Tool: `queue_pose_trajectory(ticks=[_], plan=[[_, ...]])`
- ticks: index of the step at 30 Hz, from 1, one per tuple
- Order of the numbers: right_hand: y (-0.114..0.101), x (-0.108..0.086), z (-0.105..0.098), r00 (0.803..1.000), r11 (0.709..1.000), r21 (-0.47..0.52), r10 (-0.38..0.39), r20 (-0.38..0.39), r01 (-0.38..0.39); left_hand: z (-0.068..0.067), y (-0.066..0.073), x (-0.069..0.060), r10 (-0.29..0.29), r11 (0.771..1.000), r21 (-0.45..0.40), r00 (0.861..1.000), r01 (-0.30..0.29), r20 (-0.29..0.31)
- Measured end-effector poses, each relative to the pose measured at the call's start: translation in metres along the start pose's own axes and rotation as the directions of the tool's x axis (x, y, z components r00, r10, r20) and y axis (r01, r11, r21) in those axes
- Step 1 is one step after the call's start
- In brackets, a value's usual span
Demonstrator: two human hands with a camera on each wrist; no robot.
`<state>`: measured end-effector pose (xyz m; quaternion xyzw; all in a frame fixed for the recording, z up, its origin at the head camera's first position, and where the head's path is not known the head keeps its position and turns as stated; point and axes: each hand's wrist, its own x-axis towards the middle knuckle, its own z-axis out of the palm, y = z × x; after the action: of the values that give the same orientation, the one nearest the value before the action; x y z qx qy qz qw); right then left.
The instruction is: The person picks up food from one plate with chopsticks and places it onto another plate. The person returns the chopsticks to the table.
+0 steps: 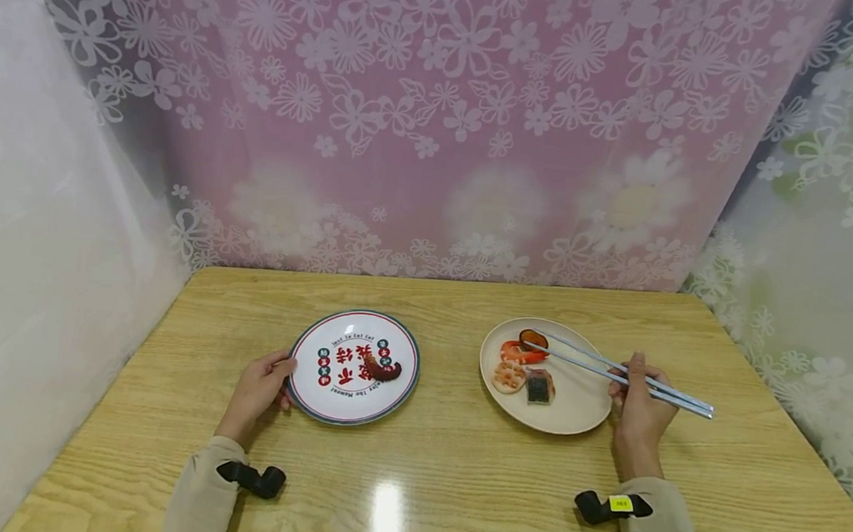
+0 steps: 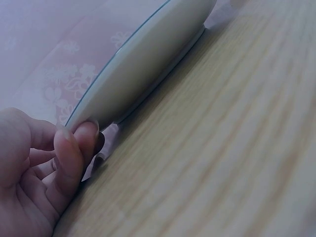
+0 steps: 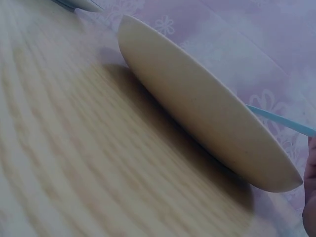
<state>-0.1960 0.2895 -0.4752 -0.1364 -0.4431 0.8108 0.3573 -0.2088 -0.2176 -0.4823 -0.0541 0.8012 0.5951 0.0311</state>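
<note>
On my feed the left hand (image 1: 261, 387) is pinching the rim of a white plate (image 1: 402, 388), a dark red curl (image 1: 384, 370) lying inside. Rightward, a beige plate (image 1: 573, 407) is holding a lotus-root slice (image 1: 509, 377), an orange shrimp (image 1: 521, 354) crowding a round brown slice (image 1: 537, 340), and a dark-topped block (image 1: 540, 387); I'm seeing the right hand (image 1: 644, 404) clamping chopsticks (image 1: 577, 361), their tips overlapping the brown slice.

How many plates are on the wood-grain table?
2: a round white plate with a teal rim, gripped by the left hand, and a plain beige plate next to the right hand.
</note>
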Motion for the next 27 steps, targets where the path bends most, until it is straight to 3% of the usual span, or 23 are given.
queue_pose_trajectory(ticks=[4,8,13,16,22,27], plan=[[-0.001,-0.002,-0.001,1.000,0.999,-0.033,0.012,0.024,-0.012,0.000,0.000,0.000,-0.001,1.000,0.009,1.000,0.001,0.004],[-0.002,-0.006,0.001,0.992,0.990,-0.135,-0.020,0.127,0.038,0.000,0.000,0.000,-0.002,1.000,0.014,1.000,0.002,0.001],[-0.003,-0.011,0.006,0.943,0.959,-0.198,-0.136,0.305,0.202,0.000,0.001,-0.001,-0.017,1.000,0.013,1.000,0.017,0.001],[-0.010,-0.016,0.009,0.914,0.937,-0.219,-0.182,0.363,0.273,0.000,0.003,-0.001,-0.025,1.000,0.012,1.000,0.026,-0.004],[-0.012,-0.019,0.011,0.893,0.905,-0.267,-0.208,0.399,0.330,0.000,0.002,-0.001,-0.016,1.000,0.009,1.000,0.016,0.000],[-0.006,-0.016,0.011,0.891,0.886,-0.289,-0.239,0.386,0.363,0.000,0.000,0.000,-0.016,1.000,-0.007,1.000,0.016,0.000]])
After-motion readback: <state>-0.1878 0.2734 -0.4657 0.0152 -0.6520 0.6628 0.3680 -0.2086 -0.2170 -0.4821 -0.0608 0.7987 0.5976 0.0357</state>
